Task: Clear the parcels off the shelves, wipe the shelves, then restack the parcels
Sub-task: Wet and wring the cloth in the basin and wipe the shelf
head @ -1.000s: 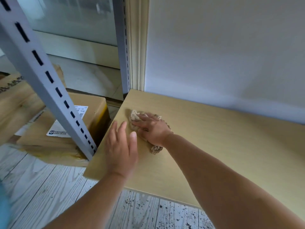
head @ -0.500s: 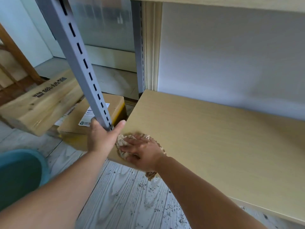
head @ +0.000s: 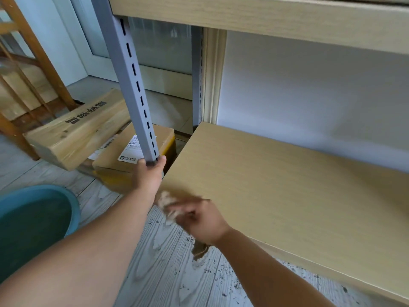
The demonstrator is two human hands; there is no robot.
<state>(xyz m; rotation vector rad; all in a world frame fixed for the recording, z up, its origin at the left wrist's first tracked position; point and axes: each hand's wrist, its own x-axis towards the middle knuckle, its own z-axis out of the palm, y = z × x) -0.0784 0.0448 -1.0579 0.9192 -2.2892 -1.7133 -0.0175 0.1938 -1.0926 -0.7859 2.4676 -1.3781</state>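
A bare light-wood lower shelf [head: 276, 187] fills the right of the view, with another shelf board [head: 254, 16] above it. My right hand [head: 199, 220], blurred, holds a crumpled beige cloth [head: 167, 203] at the shelf's front left corner; a tail of cloth [head: 199, 251] hangs below my wrist. My left hand [head: 148, 176] grips the base of the grey slotted upright post [head: 132, 85]. A brown cardboard parcel [head: 115, 160] with a white label sits on the floor behind that post, left of the shelf.
A long pale wooden box [head: 75, 131] with black print leans over the parcel. A teal basin [head: 33, 218] stands at the left on the grey plank floor [head: 163, 273], which is strewn with dark crumbs. Wooden chair legs [head: 39, 54] rise at the far left.
My left hand went from lying flat on the shelf to gripping the post. My right hand dragged the cloth from the shelf's middle-left to its front corner edge. The view pulled back and up.
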